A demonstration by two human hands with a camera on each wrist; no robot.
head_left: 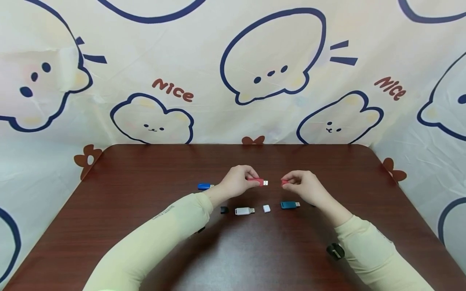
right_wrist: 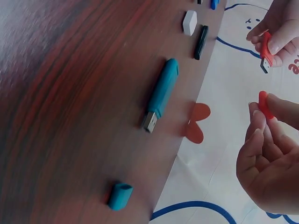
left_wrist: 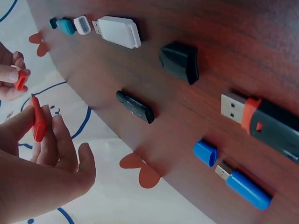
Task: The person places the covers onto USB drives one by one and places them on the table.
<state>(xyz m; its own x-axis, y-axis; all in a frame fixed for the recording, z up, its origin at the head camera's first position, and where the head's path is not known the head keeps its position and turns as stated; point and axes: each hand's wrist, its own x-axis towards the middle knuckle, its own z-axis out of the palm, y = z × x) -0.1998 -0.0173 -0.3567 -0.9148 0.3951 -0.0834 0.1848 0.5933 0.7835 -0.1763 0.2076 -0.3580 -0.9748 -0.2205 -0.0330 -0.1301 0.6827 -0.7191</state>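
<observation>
Between thumb and fingers, my left hand (head_left: 238,180) pinches a red USB stick (head_left: 259,182), its metal plug bare and pointing right. Facing it across a small gap, my right hand (head_left: 303,186) pinches the red cap (right_wrist: 264,104). Both hands are raised over the table. Below them lie a white USB stick (head_left: 243,211) with its white cap (head_left: 267,208) apart from it, and a teal USB stick (head_left: 289,205) with bare plug. The teal cap (right_wrist: 120,196) rests separately, as the right wrist view shows.
On the left lie a blue USB stick (left_wrist: 248,189), its blue cap (left_wrist: 205,153), a black USB stick (left_wrist: 275,126) with an orange collar, and a black cap (left_wrist: 180,62). A slim black piece (left_wrist: 135,107) lies farther back. Patterned cloth (head_left: 255,121) stands behind the brown table (head_left: 233,258).
</observation>
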